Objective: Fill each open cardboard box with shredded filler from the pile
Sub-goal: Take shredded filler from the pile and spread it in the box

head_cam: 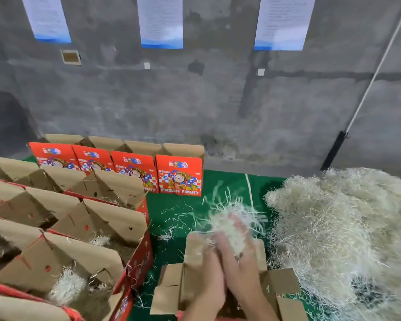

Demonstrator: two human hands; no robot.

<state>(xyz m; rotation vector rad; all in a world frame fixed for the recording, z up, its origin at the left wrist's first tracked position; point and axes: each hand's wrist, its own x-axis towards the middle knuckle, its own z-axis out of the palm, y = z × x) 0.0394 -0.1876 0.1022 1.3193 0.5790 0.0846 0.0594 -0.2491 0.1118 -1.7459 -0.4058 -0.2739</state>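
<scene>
Both hands, left (210,258) and right (237,249), grasping a wispy, pale clump of shredded filler (229,218) above an open brown cardboard box (171,288)

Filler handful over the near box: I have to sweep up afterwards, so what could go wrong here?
Strands stick out loose from the handful that both hands, left and right, bring over the open box; some may drop onto the green mat, already littered. The box's flaps may also catch filler.
</scene>
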